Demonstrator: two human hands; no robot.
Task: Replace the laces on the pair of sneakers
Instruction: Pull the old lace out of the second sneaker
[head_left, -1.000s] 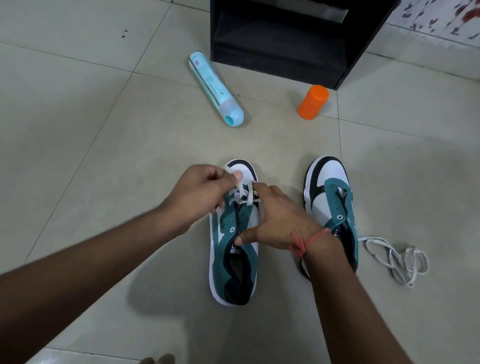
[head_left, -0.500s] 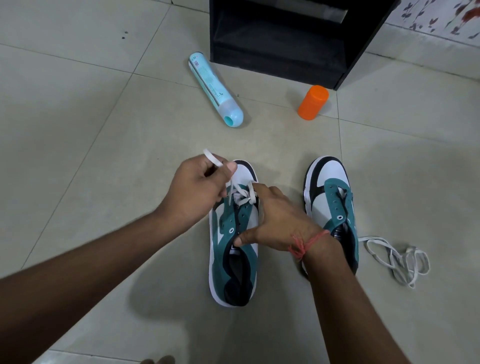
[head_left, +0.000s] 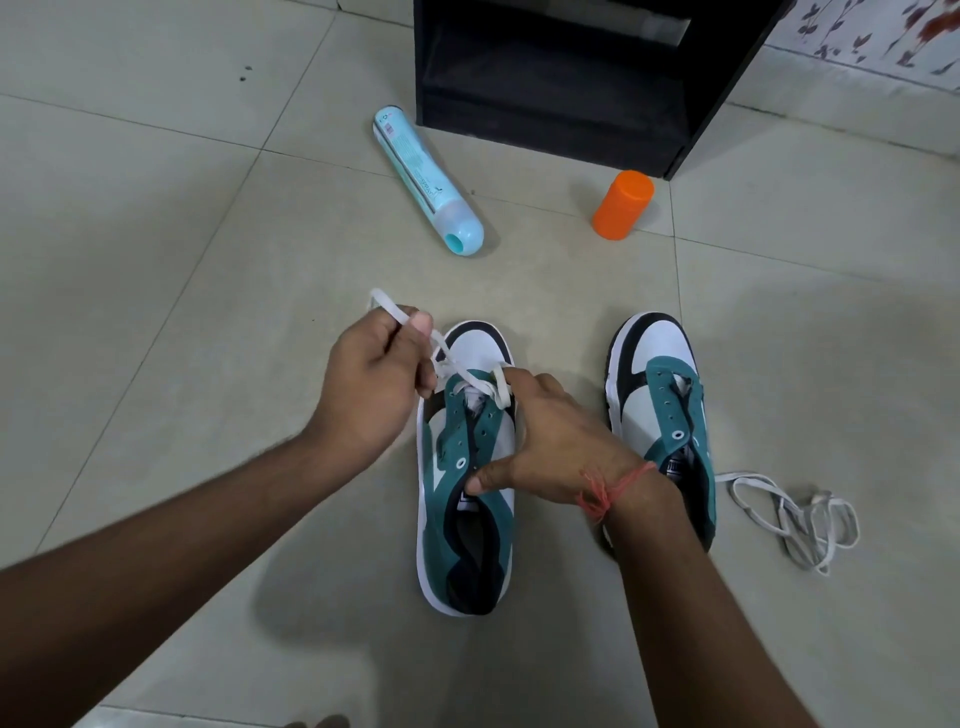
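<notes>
Two teal, white and black sneakers stand side by side on the tiled floor. My left hand (head_left: 376, 379) pinches a white lace (head_left: 448, 358) that runs through the lowest eyelets of the left sneaker (head_left: 462, 519) and holds it up to the left of the toe. My right hand (head_left: 540, 447) grips that sneaker, thumb at the tongue opening and fingers over the right side, one fingertip by the lace's other end. The right sneaker (head_left: 660, 395) has no lace. A loose white lace (head_left: 795, 514) lies in a heap to its right.
A light blue spray can (head_left: 426, 182) lies on the floor beyond the sneakers. An orange cap (head_left: 622, 205) stands next to a black open-fronted cabinet (head_left: 571, 78) at the back. Toes show at the bottom edge.
My left hand has drawn the lace out of the eyelet, up and to the left, so more lace shows above its fingers. My right hand has stayed on the sneaker.
</notes>
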